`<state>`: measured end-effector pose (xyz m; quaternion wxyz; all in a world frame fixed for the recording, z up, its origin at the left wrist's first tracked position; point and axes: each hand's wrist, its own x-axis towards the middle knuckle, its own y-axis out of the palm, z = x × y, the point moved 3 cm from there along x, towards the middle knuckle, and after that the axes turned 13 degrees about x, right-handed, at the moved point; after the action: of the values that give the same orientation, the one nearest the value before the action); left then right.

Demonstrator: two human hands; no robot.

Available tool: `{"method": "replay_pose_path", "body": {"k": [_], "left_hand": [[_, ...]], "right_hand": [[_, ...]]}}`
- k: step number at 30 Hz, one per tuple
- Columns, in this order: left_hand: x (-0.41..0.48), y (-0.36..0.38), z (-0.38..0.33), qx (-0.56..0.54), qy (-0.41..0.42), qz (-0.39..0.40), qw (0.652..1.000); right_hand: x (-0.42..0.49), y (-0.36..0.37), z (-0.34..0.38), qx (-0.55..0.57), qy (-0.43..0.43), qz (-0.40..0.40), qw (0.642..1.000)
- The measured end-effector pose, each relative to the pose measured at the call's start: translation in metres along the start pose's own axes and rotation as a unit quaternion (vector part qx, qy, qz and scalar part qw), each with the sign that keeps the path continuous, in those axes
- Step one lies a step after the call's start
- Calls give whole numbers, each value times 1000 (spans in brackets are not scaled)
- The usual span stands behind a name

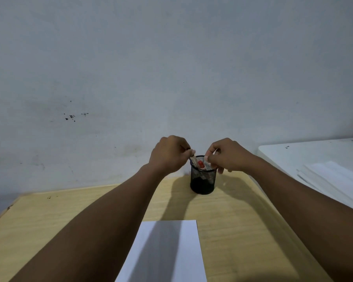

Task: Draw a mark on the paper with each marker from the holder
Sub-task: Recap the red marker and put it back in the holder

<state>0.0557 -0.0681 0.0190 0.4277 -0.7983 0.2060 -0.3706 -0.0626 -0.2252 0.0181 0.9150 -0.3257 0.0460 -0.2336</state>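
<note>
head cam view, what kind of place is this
Probably a plain desk or study corner indoors. A light wooden table stands against a bare, scuffed wall, with a black mesh pen holder and a white sheet of paper on it. More paper is stacked to the right.

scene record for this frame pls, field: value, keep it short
surface: wooden table, against a wall
holder: black mesh cup, upright, at the far edge of the table
markers: several in the holder; one with a red cap visible, count unclear
paper: white sheet, near edge, no marks visible
left hand: over the holder rim, fingers pinching a marker
right hand: over the holder rim, fingers closed on a marker
extra: white paper stack on the right
</note>
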Motion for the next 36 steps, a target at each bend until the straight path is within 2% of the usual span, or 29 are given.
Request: {"method": "replay_pose_path", "body": {"k": [5, 9, 12, 17, 19, 22, 27, 34, 36], "left_hand": [[-16, -57, 15, -118, -62, -51, 990], [-42, -96, 45, -265, -119, -44, 956], [-65, -116, 76, -337, -167, -30, 926], [-120, -113, 133, -322, -245, 31, 914], [-141, -103, 145, -331, -271, 45, 903], [-163, -87, 153, -354, -298, 45, 885], [-185, -59, 156, -373, -308, 49, 874], [-179, -49, 145, -427, -306, 49, 849], [-175, -45, 145, -450, -328, 37, 830]], "right_hand": [[-2, 22, 34, 23, -54, -23, 998], [-8, 51, 68, 44, -115, 17, 992], [-17, 76, 95, 130, -133, 64, 981], [-39, 115, 128, 308, -77, 166, 934], [-46, 135, 130, 390, -29, 196, 899], [-56, 168, 122, 493, 36, 199, 846], [-69, 210, 101, 504, 85, 181, 840], [-62, 196, 91, 516, 54, 200, 831], [-60, 189, 86, 526, 50, 197, 826]]}}
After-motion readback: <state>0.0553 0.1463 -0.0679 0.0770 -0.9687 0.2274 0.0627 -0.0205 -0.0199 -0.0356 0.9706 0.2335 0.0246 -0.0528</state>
